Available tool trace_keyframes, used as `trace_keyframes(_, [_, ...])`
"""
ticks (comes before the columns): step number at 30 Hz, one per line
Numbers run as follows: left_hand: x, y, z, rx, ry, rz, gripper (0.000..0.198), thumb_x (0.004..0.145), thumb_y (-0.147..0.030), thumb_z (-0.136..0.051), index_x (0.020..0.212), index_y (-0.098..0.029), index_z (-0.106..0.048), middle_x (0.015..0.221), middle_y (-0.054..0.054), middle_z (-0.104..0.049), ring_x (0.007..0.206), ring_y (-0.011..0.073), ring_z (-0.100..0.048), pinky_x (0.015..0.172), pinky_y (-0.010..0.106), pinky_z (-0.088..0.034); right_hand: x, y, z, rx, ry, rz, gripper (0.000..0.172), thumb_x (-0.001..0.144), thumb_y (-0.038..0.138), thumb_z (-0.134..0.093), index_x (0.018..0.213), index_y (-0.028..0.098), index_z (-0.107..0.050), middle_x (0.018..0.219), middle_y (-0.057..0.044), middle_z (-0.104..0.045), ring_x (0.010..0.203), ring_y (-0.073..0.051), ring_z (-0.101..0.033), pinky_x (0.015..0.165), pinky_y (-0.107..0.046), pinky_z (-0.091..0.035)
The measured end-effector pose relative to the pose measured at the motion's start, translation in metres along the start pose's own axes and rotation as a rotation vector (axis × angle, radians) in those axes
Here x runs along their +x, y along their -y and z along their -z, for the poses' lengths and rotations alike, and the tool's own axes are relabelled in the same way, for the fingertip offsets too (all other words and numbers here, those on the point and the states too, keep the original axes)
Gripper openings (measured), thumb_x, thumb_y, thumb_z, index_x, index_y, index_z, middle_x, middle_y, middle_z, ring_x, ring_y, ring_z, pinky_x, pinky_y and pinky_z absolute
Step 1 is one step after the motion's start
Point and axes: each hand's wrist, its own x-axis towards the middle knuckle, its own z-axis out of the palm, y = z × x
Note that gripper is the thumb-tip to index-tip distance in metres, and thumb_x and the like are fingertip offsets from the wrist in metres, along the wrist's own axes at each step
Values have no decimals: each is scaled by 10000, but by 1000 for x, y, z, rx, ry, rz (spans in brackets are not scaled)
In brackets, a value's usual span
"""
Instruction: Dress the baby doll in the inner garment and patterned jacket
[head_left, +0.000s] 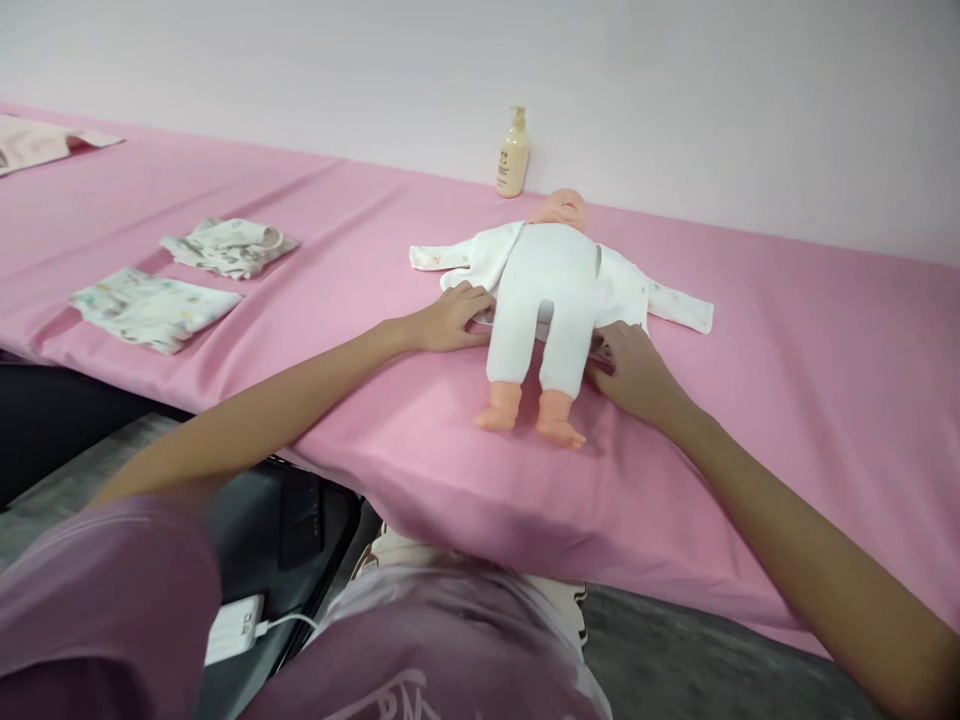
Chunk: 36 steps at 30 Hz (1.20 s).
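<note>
A baby doll (551, 290) in white trousers lies on its back on the pink-covered table (787, 380), head toward the wall. Under it a white baby top (480, 258) is spread open, sleeves out to both sides. My left hand (450, 318) pinches the top's lower left edge beside the doll's hip. My right hand (630, 370) grips the top's lower right edge next to the doll's thigh, fingers curled.
A cream pump bottle (514, 155) stands at the wall behind the doll. Two folded patterned garments (154, 308) (229, 245) lie at the left, and a pale pink cloth (37, 140) at the far left. Below the table edge are a black case and a white charger (236, 625).
</note>
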Motion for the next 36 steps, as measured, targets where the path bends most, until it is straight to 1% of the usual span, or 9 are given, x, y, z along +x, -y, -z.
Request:
trace_keyframes(8, [0,-9,-6,-43,-37,61,320,944,-529,-644,896,-222,-568,877,86,-661,945,301,-588,923,463,-469,6,0,-3,-15,30,-66,255,912,331,-601,794,253,-390,827,-103,-611,843,-307,-517,795,-443,-374])
trace_keyframes(13, [-2,-15,-3,-66,-24,17,316,959,-444,-635,790,-231,-473,734,17,-621,705,203,-542,865,416,-455,5,-3,-1,-41,17,-52,243,939,309,-581,749,239,-447,796,-99,-632,851,-308,-537,829,-450,-360])
trace_keyframes(16, [-4,-17,-1,-78,-36,-16,311,959,-410,-632,772,-229,-462,706,3,-598,668,184,-504,858,411,-436,5,-8,-2,-81,-24,-17,228,955,326,-582,756,239,-512,811,-100,-650,880,-316,-551,841,-452,-363])
trace_keyframes(21, [-7,-17,3,-123,-22,-71,274,956,-379,-638,775,-223,-506,706,-3,-566,661,172,-473,781,365,-424,8,-17,-5,-98,-101,111,155,946,300,-581,806,237,-608,837,-83,-695,868,-293,-561,894,-454,-378])
trace_keyframes(25, [-8,-7,5,-127,-20,-67,228,980,-424,-626,944,-208,-690,840,36,-666,782,209,-586,808,354,-466,7,-16,-4,-18,-72,84,227,961,345,-611,771,230,-563,768,-71,-678,756,-253,-541,788,-400,-365])
trace_keyframes(28, [-10,8,5,-46,-131,25,348,979,-489,-627,1140,-198,-729,1063,98,-728,1025,286,-657,984,422,-498,3,-13,1,68,-34,5,134,961,345,-640,893,231,-623,799,-54,-699,733,-241,-571,752,-377,-381])
trace_keyframes(31, [-14,23,8,29,-217,201,426,991,-572,-604,1161,-198,-719,1199,139,-730,1244,361,-629,1139,519,-446,-3,-15,7,123,-21,-116,169,995,401,-654,1050,242,-672,828,-35,-710,754,-236,-615,733,-355,-398])
trace_keyframes(33, [-16,28,11,53,-203,314,416,990,-593,-600,1111,-210,-710,1190,133,-746,1283,383,-620,1161,548,-423,-6,-20,9,144,-11,-197,227,1009,458,-662,1091,248,-680,848,-27,-710,783,-232,-633,728,-343,-405])
trace_keyframes(36, [-16,27,15,77,-174,471,330,970,-544,-632,992,-217,-670,1076,105,-770,1177,372,-676,1136,555,-427,-9,-29,10,173,-9,-301,309,978,509,-704,1146,250,-685,858,-22,-704,818,-236,-647,739,-339,-421])
